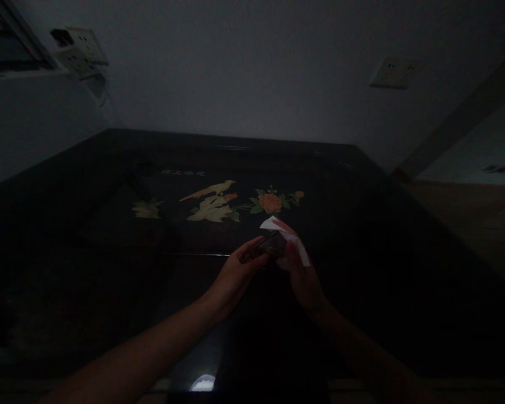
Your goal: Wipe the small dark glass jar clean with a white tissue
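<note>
The scene is very dim. My left hand (235, 275) and my right hand (301, 275) meet over a black lacquered table (88, 235). Between them is a small dark object (267, 247) that I cannot make out clearly; my left fingers curl round its left end. My right hand holds a white piece of paper or cloth (292, 241) against the dark object, its corners sticking out above and to the right of my fingers.
The tabletop bears an inlaid picture of birds (212, 202) and an orange flower (271, 202). Wall sockets (393, 73) sit on the back wall, and more (78, 53) at the upper left. Wooden floor (480, 224) lies to the right.
</note>
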A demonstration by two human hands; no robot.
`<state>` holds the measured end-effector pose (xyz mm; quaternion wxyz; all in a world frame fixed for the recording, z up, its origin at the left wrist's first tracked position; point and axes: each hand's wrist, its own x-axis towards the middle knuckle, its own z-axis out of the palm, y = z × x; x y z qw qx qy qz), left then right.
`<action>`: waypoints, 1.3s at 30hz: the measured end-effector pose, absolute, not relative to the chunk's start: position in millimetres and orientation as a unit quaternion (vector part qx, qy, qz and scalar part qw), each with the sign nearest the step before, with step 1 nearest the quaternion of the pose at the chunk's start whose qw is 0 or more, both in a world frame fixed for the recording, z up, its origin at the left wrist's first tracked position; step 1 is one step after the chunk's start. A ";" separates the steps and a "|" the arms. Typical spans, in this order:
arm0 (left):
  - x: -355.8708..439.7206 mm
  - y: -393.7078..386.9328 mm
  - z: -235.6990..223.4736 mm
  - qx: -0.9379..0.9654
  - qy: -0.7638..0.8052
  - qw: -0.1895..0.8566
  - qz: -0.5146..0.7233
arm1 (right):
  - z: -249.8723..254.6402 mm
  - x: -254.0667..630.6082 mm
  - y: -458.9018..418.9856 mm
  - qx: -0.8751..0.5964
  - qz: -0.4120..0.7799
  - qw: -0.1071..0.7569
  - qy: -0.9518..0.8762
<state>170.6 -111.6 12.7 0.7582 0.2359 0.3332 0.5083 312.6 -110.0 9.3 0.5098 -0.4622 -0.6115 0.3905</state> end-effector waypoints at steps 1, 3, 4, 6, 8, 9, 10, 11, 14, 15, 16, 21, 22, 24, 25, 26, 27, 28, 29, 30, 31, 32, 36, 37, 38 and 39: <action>170.7 -111.3 12.5 0.239 0.332 0.760 0.505 | 7.4 312.2 -108.1 -0.476 0.436 0.518 -0.561; 171.1 -110.2 12.1 0.245 0.336 0.757 0.504 | 3.6 310.8 -104.5 -0.487 0.519 0.527 -0.465; 171.3 -109.6 11.7 0.245 0.340 0.754 0.506 | 2.1 310.0 -103.1 -0.483 0.547 0.531 -0.430; 171.5 -108.4 10.8 0.240 0.346 0.749 0.512 | 0.6 308.9 -101.8 -0.476 0.562 0.537 -0.412; 171.6 -107.7 9.5 0.243 0.345 0.747 0.514 | 1.8 309.3 -103.2 -0.477 0.540 0.535 -0.441; 171.5 -107.6 8.9 0.246 0.344 0.746 0.515 | 3.3 309.9 -104.8 -0.475 0.515 0.535 -0.473; 171.6 -107.7 8.4 0.249 0.342 0.744 0.516 | 5.0 310.6 -106.9 -0.469 0.481 0.536 -0.512; 171.7 -108.0 8.1 0.252 0.340 0.743 0.518 | 6.9 311.4 -109.1 -0.458 0.439 0.532 -0.561; 172.4 -109.0 9.0 0.258 0.329 0.745 0.520 | 11.2 313.3 -114.9 -0.423 0.291 0.481 -0.711; 172.8 -109.3 9.8 0.260 0.327 0.745 0.519 | 12.0 313.7 -116.1 -0.417 0.255 0.459 -0.742; 173.0 -109.5 10.7 0.262 0.328 0.746 0.518 | 12.5 313.9 -116.9 -0.412 0.229 0.441 -0.764; 172.7 -109.6 11.9 0.268 0.330 0.746 0.513 | 14.6 314.3 -115.8 -0.409 0.237 0.438 -0.765; 172.3 -109.5 11.3 0.268 0.331 0.744 0.515 | 14.7 314.3 -114.7 -0.415 0.269 0.455 -0.741; 171.8 -109.3 10.0 0.265 0.333 0.742 0.519 | 13.8 314.4 -111.7 -0.433 0.345 0.494 -0.670; 171.6 -109.3 9.5 0.262 0.334 0.743 0.518 | 12.6 314.5 -109.9 -0.443 0.385 0.508 -0.631; 171.6 -109.2 9.3 0.260 0.335 0.744 0.516 | 10.8 314.4 -108.1 -0.452 0.424 0.518 -0.590; 171.7 -109.2 9.2 0.258 0.338 0.745 0.514 | 8.5 314.3 -106.3 -0.461 0.464 0.524 -0.545; 171.9 -109.2 9.3 0.255 0.340 0.746 0.513 | 6.0 314.0 -104.7 -0.472 0.501 0.529 -0.496; 172.1 -109.2 9.5 0.252 0.343 0.746 0.512 | 3.6 313.5 -103.3 -0.481 0.534 0.534 -0.445; 172.3 -109.2 9.5 0.249 0.347 0.745 0.512 | 1.6 312.9 -102.2 -0.485 0.563 0.538 -0.397; 172.5 -109.1 9.4 0.247 0.349 0.743 0.514 | 0.2 312.3 -101.4 -0.484 0.586 0.542 -0.358; 172.5 -109.1 9.0 0.246 0.351 0.743 0.514 | -0.4 311.6 -101.0 -0.480 0.601 0.542 -0.339; 171.9 -108.3 6.6 0.241 0.355 0.746 0.510 | 4.8 310.5 -104.3 -0.466 0.591 0.536 -0.383; 171.7 -108.2 6.2 0.241 0.354 0.747 0.509 | 7.2 310.9 -106.2 -0.468 0.570 0.536 -0.411; 171.6 -108.0 5.9 0.243 0.353 0.747 0.509 | 9.6 311.5 -108.2 -0.468 0.538 0.536 -0.451; 171.7 -107.9 5.9 0.245 0.351 0.746 0.510 | 11.9 312.3 -110.3 -0.466 0.493 0.532 -0.508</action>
